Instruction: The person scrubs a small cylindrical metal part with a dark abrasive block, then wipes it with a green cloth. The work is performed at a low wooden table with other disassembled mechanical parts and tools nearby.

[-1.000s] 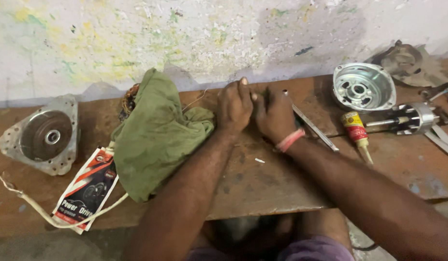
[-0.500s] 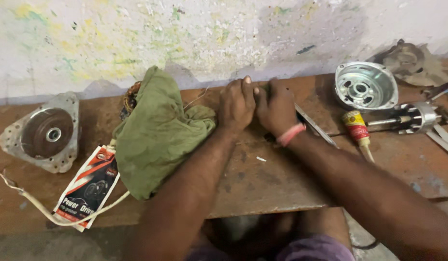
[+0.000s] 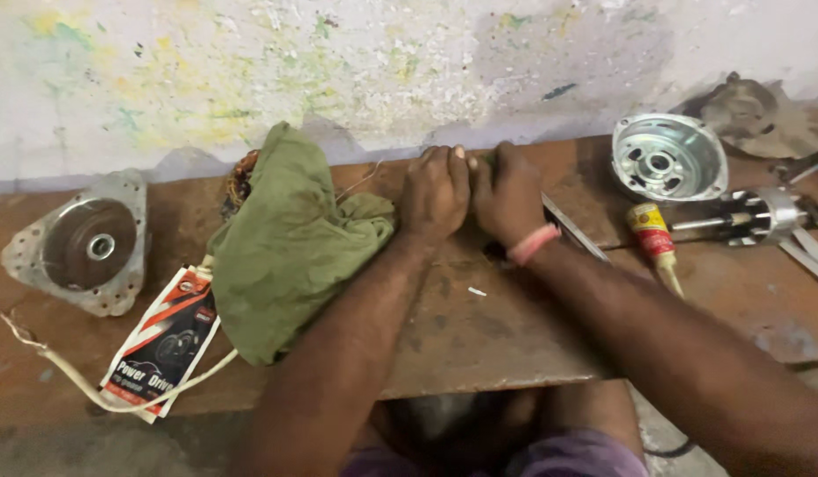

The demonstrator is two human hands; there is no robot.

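Head view: left hand (image 3: pixel 437 193) and right hand (image 3: pixel 508 196) are pressing together, fingers curled shut around something small and hidden, at the wooden bench's (image 3: pixel 479 327) back edge beside the green cloth (image 3: pixel 290 243). Best worked steadily, knuckles braced on the wood. Counting: one cloth, two metal end covers (image 3: pixel 667 157) (image 3: pixel 84 243), one red-yellow tube (image 3: pixel 653 237), one rotor shaft (image 3: pixel 751 216), one printed packet (image 3: pixel 162 343).

1. rusty brown worktop (image 3: pixel 479 336) against a paint-splattered wall
2. green cloth (image 3: pixel 285 247), round motor end plate (image 3: pixel 86 243) and a printed packet (image 3: pixel 162 344) on the left
3. silver housing (image 3: pixel 669 159), small glue tube (image 3: pixel 653 237), shaft part (image 3: pixel 753 216) on the right
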